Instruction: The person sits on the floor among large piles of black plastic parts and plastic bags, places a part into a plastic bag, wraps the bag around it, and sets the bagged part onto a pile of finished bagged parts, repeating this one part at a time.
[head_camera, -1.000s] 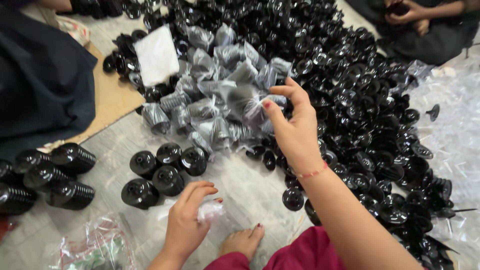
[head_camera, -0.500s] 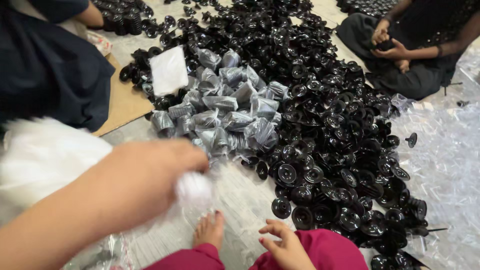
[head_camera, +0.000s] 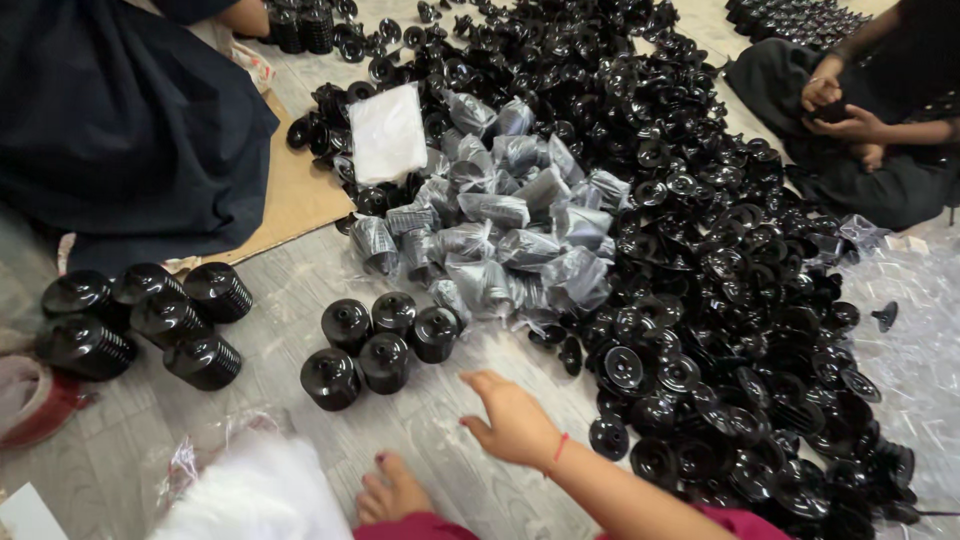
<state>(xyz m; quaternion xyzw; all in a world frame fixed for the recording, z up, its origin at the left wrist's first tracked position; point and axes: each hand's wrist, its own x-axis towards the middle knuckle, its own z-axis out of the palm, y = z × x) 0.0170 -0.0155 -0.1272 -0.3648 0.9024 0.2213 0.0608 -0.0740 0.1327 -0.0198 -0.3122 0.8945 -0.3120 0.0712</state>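
My right hand (head_camera: 515, 422) stretches out low over the grey floor, fingers loosely apart and holding nothing. It is nearest a small cluster of black round canisters (head_camera: 380, 345) standing just up and to the left of it. Behind them lies a heap of the same canisters wrapped in clear plastic (head_camera: 500, 235). My left hand is not visible. A blurred white fluffy mass (head_camera: 255, 495) fills the bottom left corner. My bare foot (head_camera: 395, 490) rests beside it.
A huge spread of black round lids (head_camera: 720, 300) covers the right. More black canisters (head_camera: 150, 320) stand at left by a person in dark cloth (head_camera: 120, 120) and cardboard (head_camera: 295, 195). Another person's hands (head_camera: 840, 105) work top right. Clear bags (head_camera: 920, 340) lie right; a white packet (head_camera: 388, 130) lies behind.
My left arm, which swept across the view with the white mass, has dropped out of sight. My right hand has come up from my lap and reached forward over the floor.
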